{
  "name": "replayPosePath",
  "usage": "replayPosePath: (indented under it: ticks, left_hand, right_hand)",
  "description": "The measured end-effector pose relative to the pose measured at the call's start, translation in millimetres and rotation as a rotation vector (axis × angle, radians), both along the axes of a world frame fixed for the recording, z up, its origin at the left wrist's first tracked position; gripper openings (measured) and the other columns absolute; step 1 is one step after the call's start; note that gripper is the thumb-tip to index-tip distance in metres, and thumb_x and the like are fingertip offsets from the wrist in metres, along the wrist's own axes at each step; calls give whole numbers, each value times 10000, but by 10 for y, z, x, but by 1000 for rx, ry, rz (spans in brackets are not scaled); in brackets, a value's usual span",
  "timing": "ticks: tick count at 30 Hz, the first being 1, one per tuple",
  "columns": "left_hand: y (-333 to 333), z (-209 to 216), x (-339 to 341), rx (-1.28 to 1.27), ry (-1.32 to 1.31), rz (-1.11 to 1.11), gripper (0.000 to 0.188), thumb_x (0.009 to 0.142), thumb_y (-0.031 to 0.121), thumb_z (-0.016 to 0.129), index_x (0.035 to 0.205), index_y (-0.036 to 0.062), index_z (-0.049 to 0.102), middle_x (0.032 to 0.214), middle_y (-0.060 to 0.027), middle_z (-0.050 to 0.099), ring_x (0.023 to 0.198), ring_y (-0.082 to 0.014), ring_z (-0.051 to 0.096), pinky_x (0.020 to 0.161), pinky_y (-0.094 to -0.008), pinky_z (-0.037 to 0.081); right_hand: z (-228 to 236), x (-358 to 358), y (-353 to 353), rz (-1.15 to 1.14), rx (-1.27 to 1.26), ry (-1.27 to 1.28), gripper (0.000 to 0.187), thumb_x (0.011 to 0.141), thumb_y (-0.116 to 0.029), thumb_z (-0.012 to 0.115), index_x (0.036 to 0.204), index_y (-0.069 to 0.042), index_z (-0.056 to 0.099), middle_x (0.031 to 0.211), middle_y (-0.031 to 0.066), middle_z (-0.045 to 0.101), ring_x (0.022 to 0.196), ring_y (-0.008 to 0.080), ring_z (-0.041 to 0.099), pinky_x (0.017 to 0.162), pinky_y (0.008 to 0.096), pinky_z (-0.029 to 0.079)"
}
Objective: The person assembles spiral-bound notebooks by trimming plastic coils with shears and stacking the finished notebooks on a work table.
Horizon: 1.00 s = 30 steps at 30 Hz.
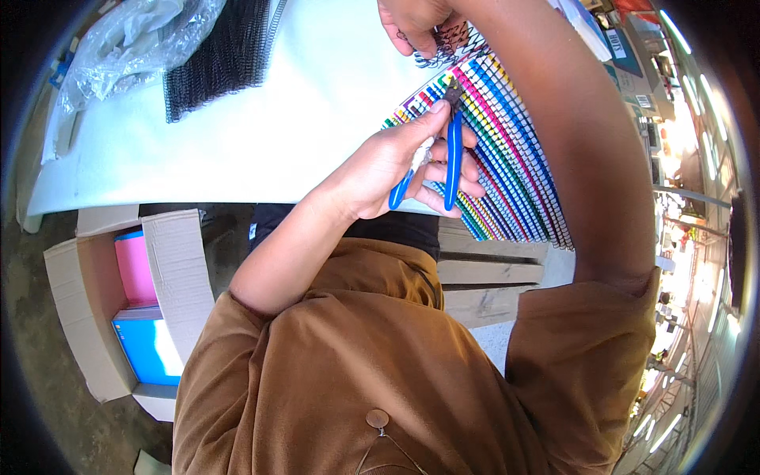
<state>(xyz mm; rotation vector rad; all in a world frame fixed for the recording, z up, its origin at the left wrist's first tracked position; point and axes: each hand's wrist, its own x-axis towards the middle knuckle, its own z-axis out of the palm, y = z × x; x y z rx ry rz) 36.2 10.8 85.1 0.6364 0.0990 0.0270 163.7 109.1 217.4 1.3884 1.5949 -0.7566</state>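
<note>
My left hand [412, 162] is closed around a pair of blue-handled wire cutters [454, 158], whose handles stand apart. The cutters' dark jaws point away from me, at the edge of a fanned stack of spiral-bound notebooks [507, 150] with pages in many colours. Beyond them, my right hand [416, 22] reaches across from the right, its fingers bent onto dark wire coils [453, 43] at the stack's far end. How firmly it grips the coils cannot be made out. My right forearm hides part of the stack's right side.
On the white table [317, 119], a bundle of black wire coils [218, 59] lies far left beside clear plastic wrap [134, 47]. Below the table's left side stands an open cardboard box [178, 277] holding pink and blue items. Wooden slats [491, 273] show under the stack.
</note>
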Motion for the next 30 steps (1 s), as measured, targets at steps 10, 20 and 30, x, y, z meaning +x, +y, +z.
replayPosePath:
  ticks: [10,20,30]
  left_hand:
    - [75,26,96,-146,-52,-45,578,964,518,269,1206,41,489,991,-145,609,1031,-351,599,781,-482,518]
    - [1,72,120,-60,-26,72,430,984,468,291,976,84,484,705,-38,456,574,-157,461,499,-321,440]
    - [35,-15,125,-80,-67,32,424,982,477,297,980,97,486,714,-30,459,583,-145,456,533,-303,435]
  right_hand:
    - [32,-19,-26,7,5,-1,329,671,-53,672,1000,-49,689,928,86,676,821,209,603,716,342,476]
    - [64,-6,-32,18,8,-1,336,668,-53,675,1004,-47,688,927,85,676,822,206,602,715,337,476]
    - [89,0,-38,23,12,7,344,665,-54,678,1008,-46,687,927,83,677,823,203,601,713,332,476]
